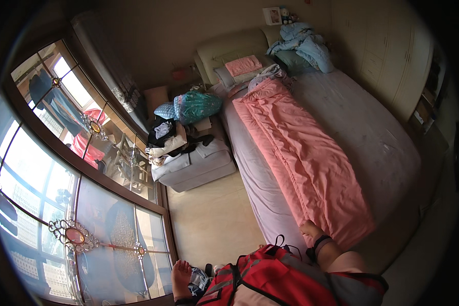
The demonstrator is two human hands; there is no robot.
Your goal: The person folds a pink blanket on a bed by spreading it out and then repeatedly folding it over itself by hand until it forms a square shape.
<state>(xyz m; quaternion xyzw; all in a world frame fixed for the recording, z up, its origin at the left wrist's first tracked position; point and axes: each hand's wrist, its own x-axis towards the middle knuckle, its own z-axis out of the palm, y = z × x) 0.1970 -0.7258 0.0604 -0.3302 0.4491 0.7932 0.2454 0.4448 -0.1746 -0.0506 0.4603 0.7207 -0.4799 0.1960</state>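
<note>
A pink quilt point(311, 168), folded into a long strip and wrinkled, lies lengthwise on the bed point(362, 132) with its lavender-grey sheet. My right hand point(311, 229), a dark band at its wrist, appears over the quilt's left edge close to the foot of the bed. Its fingers are curled together; whether they hold the quilt is hidden. Low in the picture, well left of the bed, is my left hand point(181, 275), its fingers loosely bent and slightly apart, with nothing seen in it. Beside it shows a bluish patterned cloth point(199, 280), partly covered by my red vest.
Glass doors point(76, 234) with ornate metalwork run along the left. A grey ottoman point(194, 163) piled with clothes and a teal bundle point(199, 107) stands beside the bed. Pillows and a crumpled blue quilt point(311, 48) lie by the headboard. Pale cabinets point(392, 56) line the right wall.
</note>
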